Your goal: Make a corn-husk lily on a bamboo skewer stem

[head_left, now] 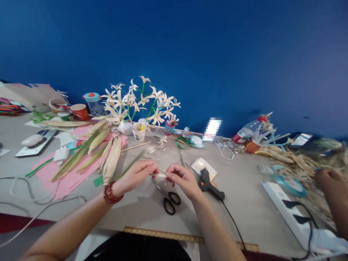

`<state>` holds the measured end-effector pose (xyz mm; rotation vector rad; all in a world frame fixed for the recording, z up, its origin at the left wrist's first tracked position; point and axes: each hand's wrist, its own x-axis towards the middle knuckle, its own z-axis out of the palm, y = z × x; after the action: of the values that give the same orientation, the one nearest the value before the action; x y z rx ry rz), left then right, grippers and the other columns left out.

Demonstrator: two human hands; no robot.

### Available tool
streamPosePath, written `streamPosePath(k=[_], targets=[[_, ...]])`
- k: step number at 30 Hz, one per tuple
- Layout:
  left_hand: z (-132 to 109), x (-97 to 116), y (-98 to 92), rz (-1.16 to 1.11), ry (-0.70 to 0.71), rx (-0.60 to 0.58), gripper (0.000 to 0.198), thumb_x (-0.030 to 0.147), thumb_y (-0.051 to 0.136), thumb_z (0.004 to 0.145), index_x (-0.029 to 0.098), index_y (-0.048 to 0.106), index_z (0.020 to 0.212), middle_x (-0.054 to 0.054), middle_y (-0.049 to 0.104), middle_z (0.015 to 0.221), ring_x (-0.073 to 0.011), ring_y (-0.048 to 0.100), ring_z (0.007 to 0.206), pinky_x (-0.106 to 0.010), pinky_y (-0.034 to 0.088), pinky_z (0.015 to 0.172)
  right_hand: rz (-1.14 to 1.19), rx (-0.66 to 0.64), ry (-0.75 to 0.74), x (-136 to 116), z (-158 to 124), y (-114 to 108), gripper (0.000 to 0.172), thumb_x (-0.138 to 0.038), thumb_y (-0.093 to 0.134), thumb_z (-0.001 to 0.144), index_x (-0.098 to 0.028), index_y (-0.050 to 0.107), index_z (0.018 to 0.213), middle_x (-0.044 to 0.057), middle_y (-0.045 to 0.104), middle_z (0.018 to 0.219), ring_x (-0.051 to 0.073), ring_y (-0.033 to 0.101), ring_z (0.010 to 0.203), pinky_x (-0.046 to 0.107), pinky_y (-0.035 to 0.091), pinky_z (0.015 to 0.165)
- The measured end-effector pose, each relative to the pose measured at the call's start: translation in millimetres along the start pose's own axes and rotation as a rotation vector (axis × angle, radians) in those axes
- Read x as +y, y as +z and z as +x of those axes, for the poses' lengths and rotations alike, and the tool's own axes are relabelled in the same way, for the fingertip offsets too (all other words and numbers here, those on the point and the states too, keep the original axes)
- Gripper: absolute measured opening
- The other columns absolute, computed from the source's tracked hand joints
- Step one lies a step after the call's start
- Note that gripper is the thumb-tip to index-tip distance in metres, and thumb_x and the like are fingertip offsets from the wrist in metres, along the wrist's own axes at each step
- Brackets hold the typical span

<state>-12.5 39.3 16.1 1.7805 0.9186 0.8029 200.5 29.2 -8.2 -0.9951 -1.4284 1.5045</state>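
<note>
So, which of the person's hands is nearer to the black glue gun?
Right. The right hand sits just beside the glue gun; the left hand is farther off, across the pale strip both hands pinch.

Pinched pale strip (160,175) too small to identify, perhaps husk; upright white object (212,129) pixelated; co-worker's hand (328,180) blurred, edge-cut.

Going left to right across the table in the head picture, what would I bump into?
Mouse → corn husks → left hand → pale strip → right hand → glue gun → power strip → another person's hand.
</note>
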Motion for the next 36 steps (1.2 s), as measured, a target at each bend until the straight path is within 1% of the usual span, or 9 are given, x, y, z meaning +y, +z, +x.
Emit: streamPosePath(k=[3, 8, 15, 18, 21, 25, 31, 33, 36], targets=[[0, -3, -0.8, 0.005, 0.034, 0.051, 0.039, 0.036, 0.034, 0.099, 0.016, 0.063, 0.081, -0.003, 0.064, 0.081, -0.0173, 0.058, 0.082, -0.028, 0.045, 0.08, -0.003, 0.019, 0.002, 2, 1, -1, 0.025, -0.041, 0.071, 0.081, -0.018, 0.063, 0.073, -0.001, 0.063, 0.064, 0.01, 0.049, 0.051, 0.021, 0.04, 0.05], [1, -5, -0.6, 0.145, 0.053, 0.03, 0.02, 0.031, 0.055, 0.09, 0.017, 0.062, 0.078, -0.002, 0.063, 0.081, -0.0163, 0.058, 0.079, -0.025, 0.044, 0.073, 0.017, 0.01, 0.031, 2, 2, -1, 0.024, -0.04, 0.071, 0.079, -0.019, 0.063, 0.073, -0.001, 0.062, 0.064, 0.01, 0.049, 0.051, 0.021, 0.04, 0.05], [1, -9, -8.4, 0.112, 0.025, 0.008, 0.019, 0.028, 0.054, 0.09, 0.017, 0.061, 0.077, -0.003, 0.063, 0.082, -0.0159, 0.058, 0.079, -0.024, 0.046, 0.072, 0.135, -0.032, 0.132, 3, 3, -8, 0.025, -0.04, 0.071, 0.079, -0.018, 0.062, 0.071, -0.001, 0.062, 0.061, 0.01, 0.051, 0.051, 0.021, 0.04, 0.05], [-1, -11, -12.4, 0.134, 0.045, -0.025, 0.017, 0.028, 0.053, 0.09, 0.017, 0.061, 0.08, -0.004, 0.062, 0.085, -0.0165, 0.057, 0.082, -0.025, 0.047, 0.073, 0.1, -0.068, 0.121, 3, 4, -9, 0.029, -0.044, 0.064, 0.086, -0.017, 0.065, 0.075, 0.0, 0.063, 0.065, 0.01, 0.053, 0.053, 0.022, 0.041, 0.052], [-1, -13, -13.5, 0.151, 0.058, -0.043, 0.017, 0.029, 0.054, 0.091, 0.017, 0.061, 0.081, -0.004, 0.062, 0.086, -0.0166, 0.057, 0.082, -0.026, 0.047, 0.076, 0.03, -0.096, 0.109, 3, 4, -8, 0.026, -0.041, 0.07, 0.082, -0.017, 0.064, 0.075, -0.001, 0.062, 0.065, 0.01, 0.052, 0.053, 0.022, 0.041, 0.053], [0, -17, -13.6, 0.135, 0.094, -0.011, 0.019, 0.028, 0.052, 0.091, 0.016, 0.06, 0.079, -0.004, 0.063, 0.085, -0.0163, 0.058, 0.081, -0.028, 0.046, 0.078, -0.026, -0.141, 0.172, 0, 3, -7, 0.027, -0.04, 0.073, 0.078, -0.016, 0.062, 0.074, -0.001, 0.062, 0.064, 0.009, 0.051, 0.052, 0.021, 0.04, 0.052], [2, -24, -11.7, 0.168, 0.204, 0.036, 0.017, 0.025, 0.051, 0.093, 0.017, 0.061, 0.082, -0.006, 0.064, 0.09, -0.0186, 0.06, 0.088, -0.031, 0.047, 0.083, 0.003, -0.136, 0.23, -3, 0, -9, 0.022, -0.036, 0.071, 0.079, -0.017, 0.059, 0.076, -0.002, 0.06, 0.064, 0.008, 0.051, 0.051, 0.02, 0.041, 0.051], [2, -27, -7.2, 0.17, 0.248, 0.103, 0.012, 0.024, 0.052, 0.092, 0.018, 0.061, 0.086, -0.007, 0.065, 0.094, -0.0194, 0.06, 0.093, -0.033, 0.047, 0.087, 0.015, -0.109, 0.239, -2, -2, -8, 0.021, -0.035, 0.07, 0.078, -0.017, 0.059, 0.076, -0.002, 0.06, 0.063, 0.008, 0.05, 0.051, 0.02, 0.041, 0.051], [-2, -31, 1.3, 0.24, 0.33, 0.362, 0.007, 0.019, 0.055, 0.09, 0.018, 0.061, 0.093, -0.009, 0.063, 0.103, -0.0216, 0.058, 0.103, -0.038, 0.044, 0.095, 0.025, -0.039, 0.216, 2, -7, -4, 0.02, -0.034, 0.07, 0.078, -0.017, 0.059, 0.075, -0.002, 0.06, 0.063, 0.009, 0.05, 0.051, 0.02, 0.041, 0.05]])
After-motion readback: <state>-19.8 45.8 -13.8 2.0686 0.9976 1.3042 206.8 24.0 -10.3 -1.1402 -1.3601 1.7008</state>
